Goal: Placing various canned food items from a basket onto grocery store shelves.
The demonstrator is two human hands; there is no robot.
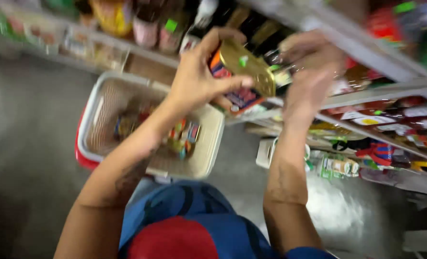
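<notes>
Left hand (194,79) grips tin (242,79); right hand (309,76) blurred, grip unclear.
Tin axis tilted, gold end up-right; colourful packets in basket (208,158), red-yellow packages line shelves (391,91).

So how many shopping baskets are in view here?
1. The basket sits on the floor below the left hand, with packets inside; others may be hidden off-frame.

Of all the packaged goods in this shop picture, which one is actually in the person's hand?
The round tin with the gold lid, gripped by the left hand. The other goods sit on the shelves or lie in the shopping basket.
</notes>
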